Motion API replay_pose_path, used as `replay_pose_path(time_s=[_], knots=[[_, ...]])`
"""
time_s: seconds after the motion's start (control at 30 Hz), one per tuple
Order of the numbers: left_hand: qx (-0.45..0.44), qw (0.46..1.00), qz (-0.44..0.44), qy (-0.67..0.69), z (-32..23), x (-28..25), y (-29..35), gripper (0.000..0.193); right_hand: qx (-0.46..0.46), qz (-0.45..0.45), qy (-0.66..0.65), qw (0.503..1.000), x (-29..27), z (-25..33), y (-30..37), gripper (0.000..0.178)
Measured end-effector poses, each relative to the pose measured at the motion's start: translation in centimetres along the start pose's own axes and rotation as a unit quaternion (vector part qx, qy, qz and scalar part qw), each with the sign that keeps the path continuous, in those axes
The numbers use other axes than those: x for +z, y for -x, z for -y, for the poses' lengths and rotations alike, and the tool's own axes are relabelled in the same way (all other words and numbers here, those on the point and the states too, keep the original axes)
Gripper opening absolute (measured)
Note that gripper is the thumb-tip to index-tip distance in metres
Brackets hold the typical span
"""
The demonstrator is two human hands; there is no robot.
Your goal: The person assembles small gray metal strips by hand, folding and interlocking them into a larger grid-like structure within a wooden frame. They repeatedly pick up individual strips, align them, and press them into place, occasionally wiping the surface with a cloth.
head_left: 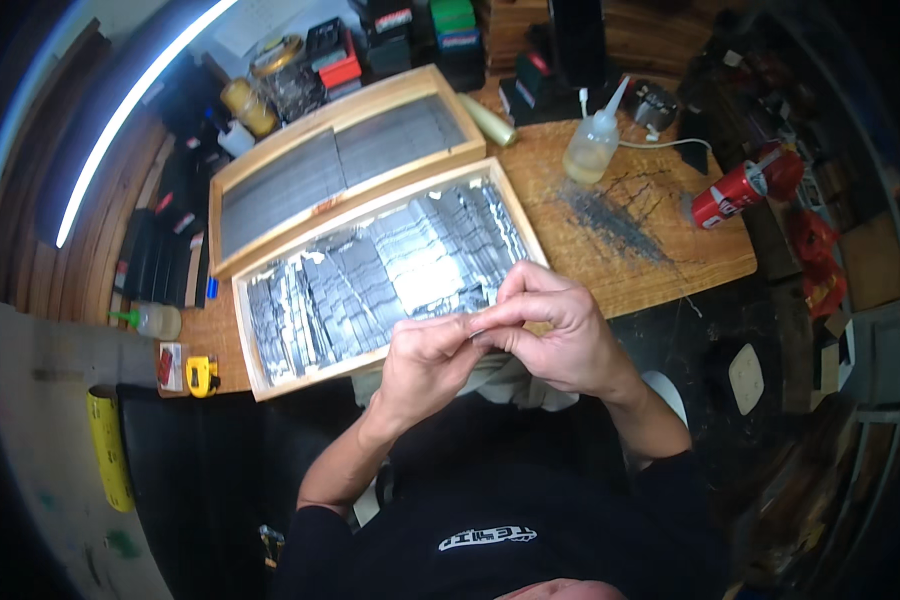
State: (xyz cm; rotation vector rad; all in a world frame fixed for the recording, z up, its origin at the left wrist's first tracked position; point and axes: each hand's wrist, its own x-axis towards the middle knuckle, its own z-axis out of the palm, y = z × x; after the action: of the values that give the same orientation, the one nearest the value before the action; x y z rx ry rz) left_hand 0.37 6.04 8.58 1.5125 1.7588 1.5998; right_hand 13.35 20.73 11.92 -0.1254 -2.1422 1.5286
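My left hand and my right hand meet fingertip to fingertip over the near right corner of a shallow wooden box. Both are closed in a pinch. Something small may be between the fingertips, but the fingers hide it and I cannot make it out. Rows of thin grey strips, some shining silver, fill the box. Behind it lies a wooden-framed lid with a dark grey panel.
On the wooden table right of the box are dark grey shavings, a squeeze bottle of yellowish liquid and a red can. A yellow tape measure and a green-tipped bottle sit at left.
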Motion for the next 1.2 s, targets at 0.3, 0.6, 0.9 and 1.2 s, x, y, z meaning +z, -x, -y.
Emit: replay_pose_path(time_s=[0.3,0.6,0.9,1.2], knots=[[-0.123,0.985,0.025,0.118,-0.1,0.4,0.2,0.013,-0.080,-0.066,0.119,0.987,0.9,-0.6,1.1,0.009],[-0.442,0.806,0.093,0.382,3.2,4.2,7.8,0.017,0.235,-0.032,-0.044,0.971,2.4,-2.8,13.1,0.053],[-0.552,0.640,-0.038,0.534,7.5,7.1,10.8,0.020,0.317,0.103,-0.101,0.937,3.0,-4.3,16.9,0.017],[-0.478,0.589,0.017,0.651,9.0,8.0,11.9,0.026,0.355,0.054,-0.166,0.919,6.1,-8.3,17.5,0.014]])
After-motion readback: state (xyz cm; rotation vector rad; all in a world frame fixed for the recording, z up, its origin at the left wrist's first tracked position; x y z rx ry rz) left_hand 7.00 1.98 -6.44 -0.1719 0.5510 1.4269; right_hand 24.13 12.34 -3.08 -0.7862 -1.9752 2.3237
